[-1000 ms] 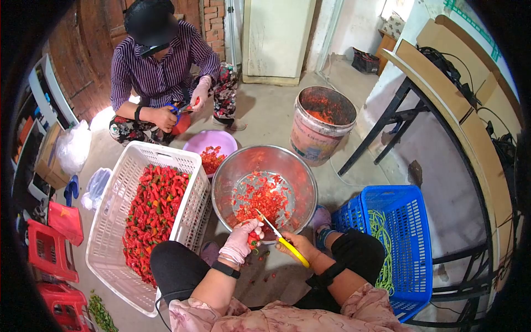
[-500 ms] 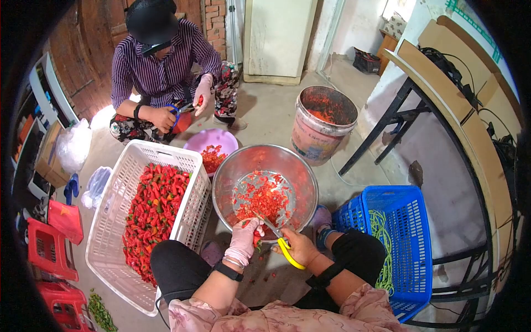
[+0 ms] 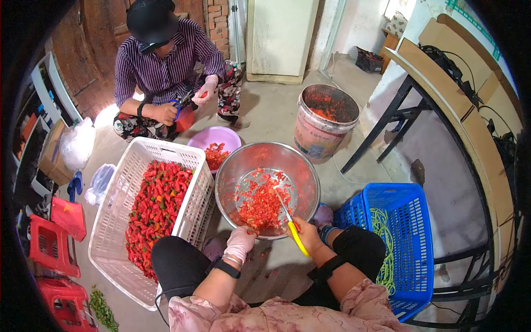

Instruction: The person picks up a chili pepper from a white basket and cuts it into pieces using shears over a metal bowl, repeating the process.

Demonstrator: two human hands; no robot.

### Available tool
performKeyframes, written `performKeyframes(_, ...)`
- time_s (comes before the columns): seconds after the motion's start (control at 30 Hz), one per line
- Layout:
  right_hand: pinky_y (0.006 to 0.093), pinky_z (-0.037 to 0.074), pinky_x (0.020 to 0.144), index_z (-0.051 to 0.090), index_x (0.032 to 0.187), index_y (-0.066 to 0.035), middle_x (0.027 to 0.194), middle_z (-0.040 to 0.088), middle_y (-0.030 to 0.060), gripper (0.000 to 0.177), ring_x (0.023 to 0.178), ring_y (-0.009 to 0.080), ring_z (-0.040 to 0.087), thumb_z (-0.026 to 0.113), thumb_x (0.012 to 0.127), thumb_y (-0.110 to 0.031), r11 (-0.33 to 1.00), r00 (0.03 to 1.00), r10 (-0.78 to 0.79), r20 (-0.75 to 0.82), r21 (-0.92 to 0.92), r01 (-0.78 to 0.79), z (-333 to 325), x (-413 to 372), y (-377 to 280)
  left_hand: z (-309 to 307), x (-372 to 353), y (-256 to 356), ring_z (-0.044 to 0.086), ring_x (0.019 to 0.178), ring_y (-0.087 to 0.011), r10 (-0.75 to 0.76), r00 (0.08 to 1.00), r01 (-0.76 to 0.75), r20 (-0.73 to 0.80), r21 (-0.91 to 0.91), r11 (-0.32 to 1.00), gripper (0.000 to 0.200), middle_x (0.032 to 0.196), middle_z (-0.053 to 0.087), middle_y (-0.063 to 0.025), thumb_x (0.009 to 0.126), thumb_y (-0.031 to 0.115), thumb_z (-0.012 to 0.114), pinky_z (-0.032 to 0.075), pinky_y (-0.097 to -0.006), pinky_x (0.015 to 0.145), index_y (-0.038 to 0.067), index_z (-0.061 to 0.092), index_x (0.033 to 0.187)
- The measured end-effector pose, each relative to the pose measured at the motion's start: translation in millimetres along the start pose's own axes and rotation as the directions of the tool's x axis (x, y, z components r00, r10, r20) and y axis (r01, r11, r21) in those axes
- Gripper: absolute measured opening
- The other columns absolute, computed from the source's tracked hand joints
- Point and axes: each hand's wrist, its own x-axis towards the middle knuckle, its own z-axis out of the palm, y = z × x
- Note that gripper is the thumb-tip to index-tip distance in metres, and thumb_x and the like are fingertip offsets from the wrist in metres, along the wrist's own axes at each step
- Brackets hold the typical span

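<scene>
My left hand [image 3: 241, 242], in a pale glove, is at the near rim of a steel basin [image 3: 221, 191]. Its fingers are curled together, and whatever they hold is hidden. Chopped red peppers [image 3: 263, 205] cover much of the basin's bottom. My right hand [image 3: 307, 237] grips yellow-handled scissors [image 3: 296, 235] at the basin's near right edge. Their blades point away from me, over the chopped pieces.
Left of the basin stands a white crate [image 3: 113, 221] of whole red peppers [image 3: 157, 205]. A blue basket [image 3: 412, 249] is at right, a bucket [image 3: 321, 135] behind. Across from me a person [image 3: 166, 72] holds blue-handled scissors over a purple bowl [image 3: 224, 138]. Red stools [image 3: 52, 243] stand far left.
My hands have moved apart. The scissors have swung away from my left hand and now point further into the basin. The red pepper seen at my left fingers no longer shows clearly.
</scene>
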Motion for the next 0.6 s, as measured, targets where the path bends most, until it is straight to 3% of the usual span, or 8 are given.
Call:
performKeyframes(0.03,0.0365,0.045,0.064,0.057,0.094,-0.004,0.074,0.059,0.0177,0.046,0.069,0.0303,0.06,0.063,0.076,-0.046,1.0,1.0,0.001,0.0,0.001,-0.001,-2.0,0.3,-3.3,-1.4,-3.3,0.2,0.062,0.078,-0.027,0.019,1.0,-0.022,0.013,0.329,0.944,0.03,0.082,0.064,-0.0154,0.077,0.032,0.06,0.048,-0.0382,0.069,0.006,0.062,0.093)
performKeyframes(0.1,0.0352,0.045,0.063,0.057,0.092,-0.003,0.073,0.059,0.0165,0.044,0.067,0.0261,0.059,0.064,0.077,-0.043,0.997,0.999,0.034,0.011,-0.068,-0.034,-5.0,-0.2,-10.3,0.1,-5.0,-4.7,0.058,0.092,-0.0316,0.006,1.0,-0.009,0.011,0.374,0.927,0.031,0.089,0.063,-0.0144,0.08,0.037,0.056,0.046,-0.0409,0.078,0.014,0.063,0.098)
performKeyframes(0.2,0.0316,0.045,0.063,0.056,0.093,-0.002,0.072,0.059,0.0107,0.039,0.066,0.0178,0.056,0.064,0.079,-0.037,0.999,0.998,-0.046,0.051,0.02,0.045,-4.8,-6.0,-12.1,4.8,-0.9,-10.3,0.062,0.077,-0.0288,0.115,0.99,-0.075,-0.083,0.38,0.922,0.039,0.08,0.063,-0.0142,0.082,0.042,0.054,0.048,-0.0388,0.068,0.006,0.06,0.095)
performKeyframes(0.27,0.0299,0.044,0.064,0.055,0.096,-0.002,0.074,0.057,0.0079,0.036,0.068,0.0147,0.054,0.063,0.081,-0.033,0.99,0.991,-0.025,0.133,0.138,0.006,2.0,-6.9,6.7,1.0,-4.5,2.4,0.057,0.06,-0.0235,0.075,0.993,-0.034,0.089,-0.398,0.917,0.05,0.066,0.058,-0.0108,0.084,0.051,0.05,0.046,-0.0346,0.056,0.001,0.055,0.082)
performKeyframes(0.3,0.0282,0.044,0.065,0.053,0.099,-0.002,0.076,0.056,0.0052,0.033,0.07,0.0117,0.052,0.062,0.082,-0.028,0.967,0.976,-0.015,0.218,0.251,-0.041,2.5,-6.6,1.2,1.5,-1.3,1.9,0.057,0.06,-0.0235,0.075,0.993,-0.034,0.089,-0.398,0.917,0.05,0.066,0.058,-0.0108,0.084,0.051,0.05,0.046,-0.0346,0.056,0.001,0.055,0.082)
performKeyframes(0.37,0.0262,0.043,0.066,0.049,0.105,-0.001,0.079,0.052,0.003,0.032,0.073,0.0093,0.049,0.06,0.085,-0.023,0.973,0.96,-0.064,0.274,0.231,-0.001,-3.4,-12.3,-10.9,2.5,7.8,1.1,0.049,0.051,-0.0184,0.172,0.969,0.043,0.179,-0.803,0.594,0.052,0.057,0.049,-0.0057,0.084,0.056,0.046,0.043,-0.0307,0.049,0.005,0.048,0.07)
performKeyframes(0.5,0.025,0.04,0.067,0.042,0.107,-0.003,0.081,0.046,0.0021,0.031,0.075,0.0092,0.043,0.058,0.086,-0.018,0.979,0.926,-0.076,0.369,0.202,-0.001,-4.9,-16.7,-26.3,-9.6,-2.3,19.2,0.05,0.05,-0.02,0.119,0.941,0.234,0.317,-0.864,0.446,0.061,0.056,0.05,-0.0049,0.08,0.067,0.035,0.04,-0.0303,0.045,0.009,0.047,0.069)
performKeyframes(0.6,0.0367,0.043,0.072,0.042,0.11,-0.001,0.088,0.053,0.018,0.053,0.079,0.0294,0.054,0.059,0.081,-0.041,0.996,0.903,-0.031,0.428,-0.059,0.062,-6.2,-21.4,-39.3,-3.6,1.7,15.0,0.051,0.052,-0.0197,0.136,0.938,0.211,0.32,-0.835,0.508,0.063,0.057,0.049,-0.0036,0.078,0.072,0.026,0.037,-0.0295,0.043,0.012,0.045,0.069)
